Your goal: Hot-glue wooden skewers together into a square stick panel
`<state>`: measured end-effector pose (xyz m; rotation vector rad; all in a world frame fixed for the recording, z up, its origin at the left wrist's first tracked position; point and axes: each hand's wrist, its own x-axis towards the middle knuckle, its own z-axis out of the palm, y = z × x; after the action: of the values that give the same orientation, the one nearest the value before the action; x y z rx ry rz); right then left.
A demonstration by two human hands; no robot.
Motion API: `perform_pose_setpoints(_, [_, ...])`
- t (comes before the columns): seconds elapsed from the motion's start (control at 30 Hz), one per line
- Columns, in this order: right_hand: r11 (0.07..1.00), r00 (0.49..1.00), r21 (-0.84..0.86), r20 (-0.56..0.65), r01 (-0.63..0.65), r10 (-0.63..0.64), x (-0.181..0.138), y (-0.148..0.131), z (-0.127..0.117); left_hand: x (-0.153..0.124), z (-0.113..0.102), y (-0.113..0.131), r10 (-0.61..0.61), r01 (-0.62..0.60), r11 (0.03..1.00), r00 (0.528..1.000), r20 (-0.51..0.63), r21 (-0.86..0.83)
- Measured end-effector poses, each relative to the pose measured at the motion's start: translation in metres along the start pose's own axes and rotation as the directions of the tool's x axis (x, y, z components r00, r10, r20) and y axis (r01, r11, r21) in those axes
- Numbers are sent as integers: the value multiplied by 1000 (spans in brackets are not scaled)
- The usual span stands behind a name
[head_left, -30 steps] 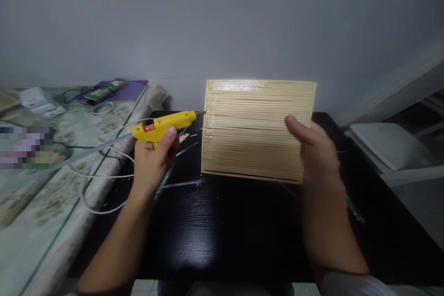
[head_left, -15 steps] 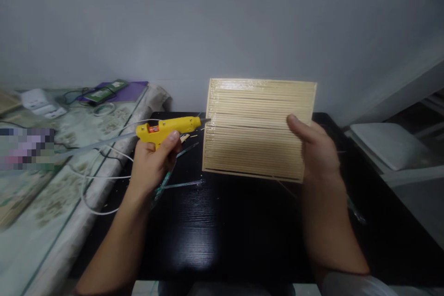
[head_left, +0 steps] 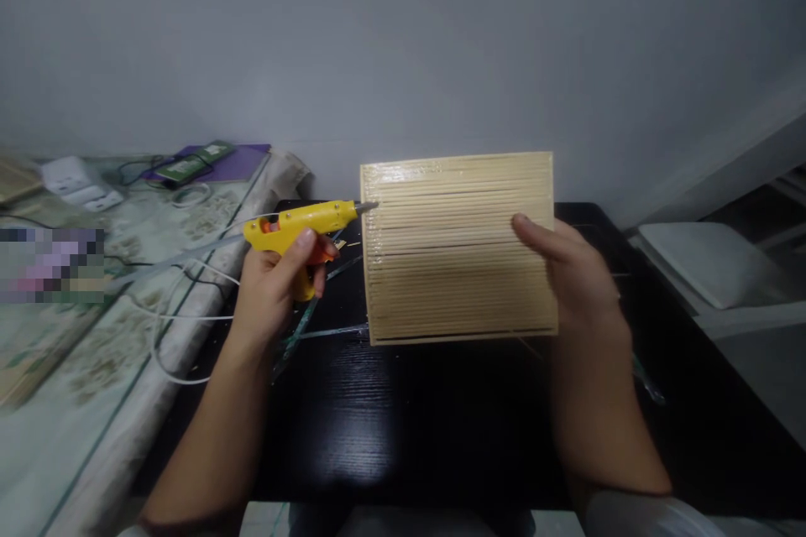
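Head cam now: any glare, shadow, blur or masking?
Head view: dim overall, with glare on the black table; head view: shine along the stick panel's upper left, lower part shaded; head view: right hand looks soft; head view: pixelated patch at the left edge.

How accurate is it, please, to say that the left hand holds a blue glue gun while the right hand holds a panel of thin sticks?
Only the colour is wrong: the head view shows that the glue gun in the left hand is yellow; the right hand does hold the panel.
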<state>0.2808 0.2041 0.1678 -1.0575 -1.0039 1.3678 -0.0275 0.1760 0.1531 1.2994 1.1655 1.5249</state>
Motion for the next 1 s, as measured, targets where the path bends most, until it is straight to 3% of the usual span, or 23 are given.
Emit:
perform_pose_setpoints(0.53, [1000,998,-22,-58,16,-17,4,-4,-1,-2,-9,1,-37,27,998,987,158,64])
perform_pose_setpoints(1.0, [985,994,-141,-35,100,-106,11,0,-10,-3,-34,1,-221,138,960,908,357,244])
